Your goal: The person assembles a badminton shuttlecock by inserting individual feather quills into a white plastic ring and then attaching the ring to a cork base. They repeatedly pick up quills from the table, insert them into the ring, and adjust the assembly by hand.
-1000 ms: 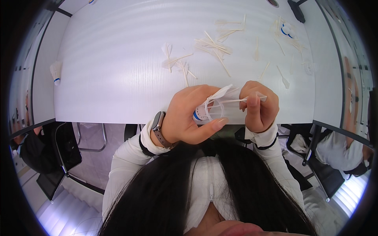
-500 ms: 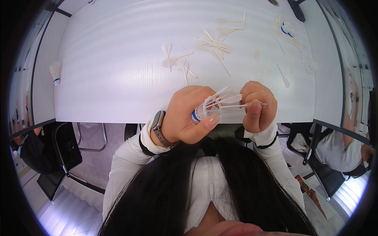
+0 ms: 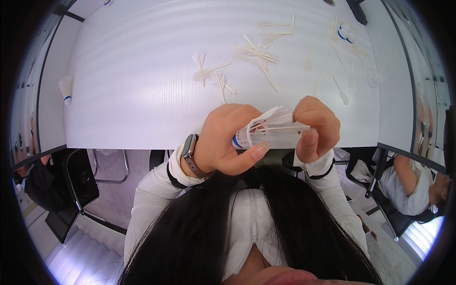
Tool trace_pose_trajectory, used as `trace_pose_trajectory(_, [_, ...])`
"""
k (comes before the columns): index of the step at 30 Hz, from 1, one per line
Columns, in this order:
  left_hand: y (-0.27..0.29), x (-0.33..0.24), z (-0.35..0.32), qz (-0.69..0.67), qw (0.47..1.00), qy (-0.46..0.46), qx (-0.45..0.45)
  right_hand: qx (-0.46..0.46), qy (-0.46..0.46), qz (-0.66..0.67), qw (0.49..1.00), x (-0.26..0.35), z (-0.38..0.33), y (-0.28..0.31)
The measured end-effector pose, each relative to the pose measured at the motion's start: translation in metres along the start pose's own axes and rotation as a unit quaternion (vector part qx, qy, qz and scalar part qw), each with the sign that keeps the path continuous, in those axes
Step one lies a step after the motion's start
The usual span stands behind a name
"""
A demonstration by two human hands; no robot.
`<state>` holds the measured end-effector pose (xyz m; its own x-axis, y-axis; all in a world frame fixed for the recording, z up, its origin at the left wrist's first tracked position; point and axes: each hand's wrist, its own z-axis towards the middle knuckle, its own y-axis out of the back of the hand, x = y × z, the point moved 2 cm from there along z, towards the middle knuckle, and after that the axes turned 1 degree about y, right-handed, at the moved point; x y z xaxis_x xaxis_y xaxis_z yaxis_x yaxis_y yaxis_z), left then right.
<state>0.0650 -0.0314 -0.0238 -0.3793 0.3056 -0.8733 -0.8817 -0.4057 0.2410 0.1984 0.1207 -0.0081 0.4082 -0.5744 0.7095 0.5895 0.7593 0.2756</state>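
The person's left hand (image 3: 223,140) is wrapped around the base end of a white shuttlecock (image 3: 266,130), thumb pressed under it, holding it sideways just above the near edge of the white table (image 3: 142,85). The right hand (image 3: 316,128) is closed on the feather end, fingers pinching the stripped quills. Farther back on the table lie loose feathers and quills (image 3: 251,52), with another shuttlecock (image 3: 65,88) at the far left edge and one more (image 3: 344,33) near the far right.
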Motion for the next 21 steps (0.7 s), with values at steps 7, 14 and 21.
trace_pose_trajectory(7, [0.0002, -0.001, 0.0007, 0.012, 1.0, 0.004, 0.003, -0.008, -0.029, -0.013, 0.999, 0.0019, -0.002, -0.0008])
trace_pose_trajectory(14, [-0.0014, -0.0011, 0.0007, 0.007, 1.0, 0.003, -0.003, 0.008, 0.017, -0.057, 0.998, 0.0053, 0.0049, -0.0021])
trace_pose_trajectory(21, [-0.0022, -0.0021, 0.0016, -0.017, 1.0, 0.011, -0.008, 0.003, 0.047, -0.07, 0.996, 0.0057, 0.005, -0.004])
